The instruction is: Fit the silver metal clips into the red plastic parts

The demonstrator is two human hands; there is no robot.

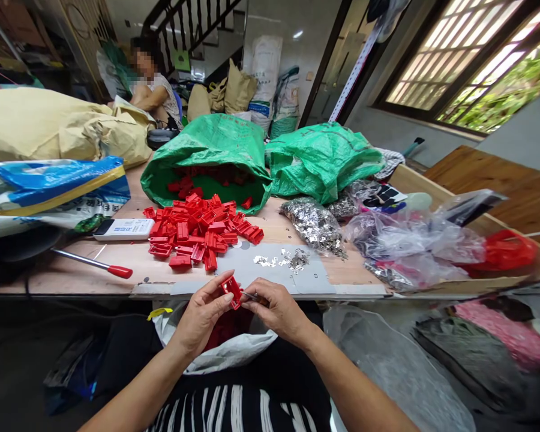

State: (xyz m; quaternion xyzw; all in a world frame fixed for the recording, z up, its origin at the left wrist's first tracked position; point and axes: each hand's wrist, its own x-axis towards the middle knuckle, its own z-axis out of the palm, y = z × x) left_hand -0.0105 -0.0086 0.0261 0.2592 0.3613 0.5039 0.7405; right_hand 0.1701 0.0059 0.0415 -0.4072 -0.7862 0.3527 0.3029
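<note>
Between the thumb and fingers of my left hand (207, 309) is a small red plastic housing (232, 290), its hollow side facing me. My right hand (274, 307) is closed round a thin dark tool (254, 296), whose tip reaches the housing's right side; the tool's exact kind is hard to make out. Both hands are just in front of the table edge, above an open white sack (234, 354) in my lap with red pieces inside. Beyond them lies a heap of red plastic housings (198, 228). Small silvery metal pieces (292, 260) are scattered on a grey sheet (234, 264).
A green sack (207, 138) spills red housings at the back, beside another green sack (319, 159). A bag of metal pieces (312, 222) and a box of plastic bags (414, 234) stand right. At left are a red-tipped lever (117, 271) and a white device (125, 229). A person (155, 90) sits behind.
</note>
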